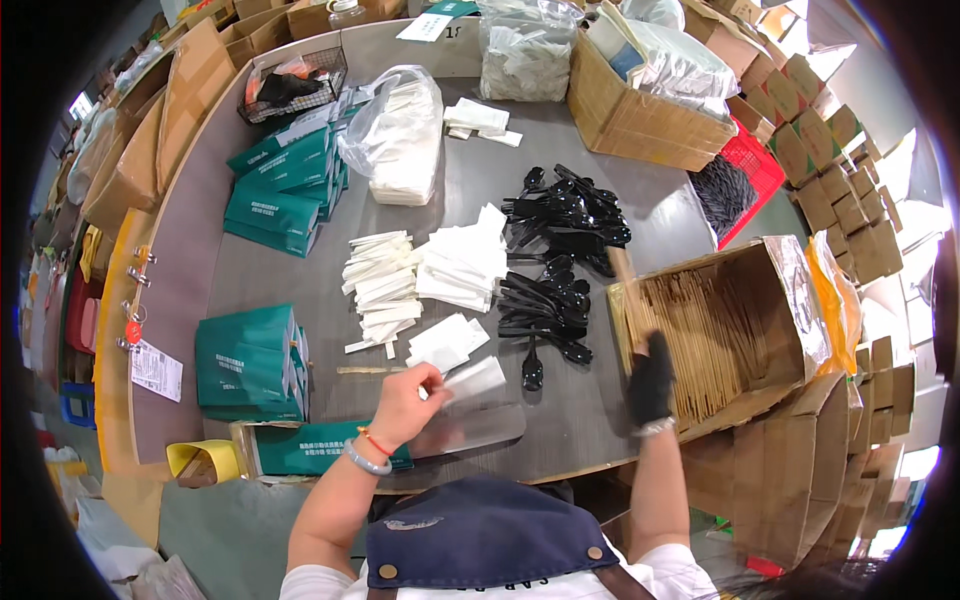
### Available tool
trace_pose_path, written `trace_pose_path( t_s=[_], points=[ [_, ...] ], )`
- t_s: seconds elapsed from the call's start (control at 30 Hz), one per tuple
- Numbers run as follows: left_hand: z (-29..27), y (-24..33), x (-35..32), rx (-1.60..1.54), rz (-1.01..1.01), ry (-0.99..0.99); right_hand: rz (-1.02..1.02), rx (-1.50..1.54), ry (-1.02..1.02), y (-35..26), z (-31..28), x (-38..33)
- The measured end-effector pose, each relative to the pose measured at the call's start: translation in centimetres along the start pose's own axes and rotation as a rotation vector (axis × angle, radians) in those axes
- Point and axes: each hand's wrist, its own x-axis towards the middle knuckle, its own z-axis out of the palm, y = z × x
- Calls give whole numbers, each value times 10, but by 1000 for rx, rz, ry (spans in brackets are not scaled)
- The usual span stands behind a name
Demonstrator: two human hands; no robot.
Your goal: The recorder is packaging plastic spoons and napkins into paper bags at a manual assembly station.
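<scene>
In the head view, a white folded napkin [473, 378] was held between the fingers of the left hand [405, 400], closed on it, near the front edge of the grey table [560, 420]. The gloved right hand [650, 380] was placed at the front rim of the open cardboard box of wooden sticks [715, 335] at the table's right edge, and its grip could not be told. Black plastic spoons [550, 310] were lain between the two hands.

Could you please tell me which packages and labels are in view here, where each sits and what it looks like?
Green paper sleeves: left table, flat stacks, white print.
Green sleeve: near edge, by left hand.
Clear bag: upper middle, white packets inside.
Cardboard box: right, open, tan sticks; gloved right hand at it.
White label: left edge, rectangular.
</scene>
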Motion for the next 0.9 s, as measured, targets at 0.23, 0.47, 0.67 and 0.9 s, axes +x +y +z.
trace_pose_path(
  t_s=[0.23,0.47,0.67,0.9],
  points=[
    [-3,-2,-48,87,22,-167,-378,-380,-427,-84,97,27],
    [9,-7,-83,391,245,-92,-420,-304,-516,-85,102,39],
    [-2,-2,-104,465,251,-174,-650,-335,-694,-119,65,-21],
    [-8,0,-109,571,280,-229,-731,-327,-1010,-106,87,-119]
  ],
)
